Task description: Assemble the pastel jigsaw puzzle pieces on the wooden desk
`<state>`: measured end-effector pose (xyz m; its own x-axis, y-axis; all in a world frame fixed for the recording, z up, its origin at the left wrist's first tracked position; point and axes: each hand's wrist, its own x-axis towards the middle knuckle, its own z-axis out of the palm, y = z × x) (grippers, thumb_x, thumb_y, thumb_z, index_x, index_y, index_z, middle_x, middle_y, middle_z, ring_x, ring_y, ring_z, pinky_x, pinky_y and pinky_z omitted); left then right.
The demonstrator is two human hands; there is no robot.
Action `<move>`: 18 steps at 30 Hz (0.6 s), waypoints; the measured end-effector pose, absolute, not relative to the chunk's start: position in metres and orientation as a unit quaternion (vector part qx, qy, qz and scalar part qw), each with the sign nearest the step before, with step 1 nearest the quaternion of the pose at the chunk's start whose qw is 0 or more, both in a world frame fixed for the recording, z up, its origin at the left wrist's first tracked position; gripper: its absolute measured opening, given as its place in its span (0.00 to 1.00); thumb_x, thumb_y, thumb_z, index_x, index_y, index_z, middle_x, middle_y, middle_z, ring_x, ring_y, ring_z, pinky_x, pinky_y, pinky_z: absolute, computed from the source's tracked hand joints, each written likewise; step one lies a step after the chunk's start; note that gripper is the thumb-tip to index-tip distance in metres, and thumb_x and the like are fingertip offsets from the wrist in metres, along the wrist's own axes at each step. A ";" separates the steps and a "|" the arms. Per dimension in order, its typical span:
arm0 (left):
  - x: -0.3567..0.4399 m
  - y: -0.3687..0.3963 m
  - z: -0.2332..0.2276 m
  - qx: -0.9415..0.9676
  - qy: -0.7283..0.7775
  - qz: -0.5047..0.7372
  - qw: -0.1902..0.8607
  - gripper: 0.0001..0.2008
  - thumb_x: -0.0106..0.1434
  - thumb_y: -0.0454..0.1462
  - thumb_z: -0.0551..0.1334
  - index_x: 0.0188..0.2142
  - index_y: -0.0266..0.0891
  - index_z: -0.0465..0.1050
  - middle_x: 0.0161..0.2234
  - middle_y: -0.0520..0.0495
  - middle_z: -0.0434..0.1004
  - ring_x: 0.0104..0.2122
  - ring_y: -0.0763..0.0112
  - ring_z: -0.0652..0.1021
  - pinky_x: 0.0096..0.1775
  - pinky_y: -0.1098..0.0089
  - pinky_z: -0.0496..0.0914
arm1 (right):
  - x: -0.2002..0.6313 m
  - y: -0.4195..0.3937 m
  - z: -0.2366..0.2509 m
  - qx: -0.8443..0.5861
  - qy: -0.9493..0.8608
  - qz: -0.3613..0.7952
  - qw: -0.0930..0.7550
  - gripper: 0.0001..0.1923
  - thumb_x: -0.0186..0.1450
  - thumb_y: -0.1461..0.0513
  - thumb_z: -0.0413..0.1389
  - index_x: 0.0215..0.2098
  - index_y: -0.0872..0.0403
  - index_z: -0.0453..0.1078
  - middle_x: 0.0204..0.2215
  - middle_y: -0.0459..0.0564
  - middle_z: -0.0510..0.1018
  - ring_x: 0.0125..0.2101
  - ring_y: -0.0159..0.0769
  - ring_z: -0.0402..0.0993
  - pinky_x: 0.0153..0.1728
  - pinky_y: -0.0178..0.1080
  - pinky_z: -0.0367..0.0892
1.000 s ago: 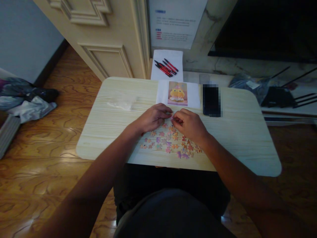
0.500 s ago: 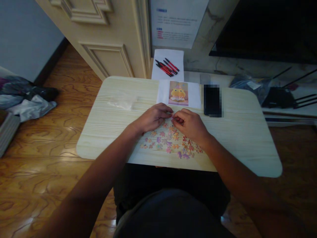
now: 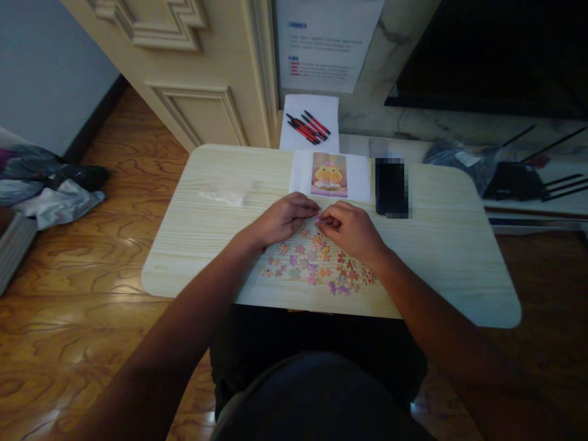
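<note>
My left hand (image 3: 290, 215) and my right hand (image 3: 349, 225) meet fingertip to fingertip over the table, just below a printed picture. Both are closed in a pinch on small pinkish jigsaw puzzle pieces (image 3: 318, 217), mostly hidden by the fingers. Loose puzzle pieces (image 3: 313, 268) in orange, pink and purple lie scattered on the wood-grain table (image 3: 450, 257) between my forearms. The picture sheet (image 3: 329, 174) shows a yellow, round figure on a pink background.
A dark phone (image 3: 391, 187), partly pixelated, lies right of the sheet. At the left is a clear plastic bag (image 3: 227, 190). Several red and black pens (image 3: 307, 127) rest on white paper behind the table. Bags (image 3: 50, 177) sit on the floor at far left.
The hands stay nearly in place, pinching at the same spot. The whole view has shifted very slightly; the loose pieces look unmoved.
</note>
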<state>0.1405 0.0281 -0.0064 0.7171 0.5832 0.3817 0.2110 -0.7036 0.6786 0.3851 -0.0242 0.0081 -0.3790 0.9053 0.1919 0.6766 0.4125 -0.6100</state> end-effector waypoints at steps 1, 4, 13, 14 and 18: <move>0.140 0.028 -0.006 0.871 0.232 0.301 0.311 0.25 0.62 0.26 0.58 0.53 0.43 0.87 0.55 0.39 0.87 0.57 0.56 0.84 0.62 0.47 0.79 | 0.385 -0.024 0.007 -0.496 -0.797 0.223 0.263 0.01 0.72 0.62 0.66 0.41 0.50 0.78 0.39 0.49 0.81 0.34 0.39 0.77 0.40 0.43 0.73; 0.140 0.028 -0.007 0.866 0.242 0.302 0.316 0.26 0.61 0.26 0.60 0.53 0.42 0.88 0.55 0.39 0.87 0.57 0.55 0.84 0.62 0.48 0.79 | 0.385 -0.023 0.004 -0.501 -0.790 0.228 0.272 0.03 0.71 0.62 0.67 0.43 0.50 0.79 0.38 0.49 0.82 0.34 0.39 0.78 0.39 0.43 0.73; 0.135 0.030 -0.011 0.860 0.264 0.309 0.309 0.30 0.57 0.25 0.61 0.57 0.40 0.86 0.61 0.39 0.84 0.61 0.55 0.82 0.65 0.47 0.78 | 0.400 -0.022 0.011 -0.490 -0.800 0.240 0.251 0.10 0.65 0.62 0.72 0.39 0.50 0.76 0.35 0.46 0.80 0.34 0.38 0.76 0.39 0.42 0.70; 0.134 0.030 -0.012 0.857 0.268 0.312 0.310 0.30 0.56 0.25 0.61 0.56 0.40 0.86 0.61 0.39 0.84 0.61 0.55 0.82 0.65 0.47 0.78 | 0.402 -0.022 0.014 -0.479 -0.810 0.236 0.242 0.09 0.66 0.62 0.71 0.37 0.50 0.75 0.34 0.46 0.80 0.35 0.38 0.76 0.40 0.42 0.70; 0.132 0.030 -0.013 0.830 0.302 0.337 0.326 0.27 0.58 0.24 0.60 0.53 0.39 0.86 0.59 0.39 0.85 0.59 0.59 0.83 0.63 0.51 0.80 | 0.410 -0.019 0.019 -0.453 -0.827 0.243 0.226 0.07 0.68 0.61 0.69 0.34 0.49 0.77 0.33 0.46 0.80 0.35 0.39 0.77 0.40 0.42 0.70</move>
<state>0.1320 0.0296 -0.0129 0.5907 0.7209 0.3625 0.2822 -0.6055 0.7442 0.4104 -0.0191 0.0190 -0.4880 0.8591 0.1543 0.6387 0.4719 -0.6077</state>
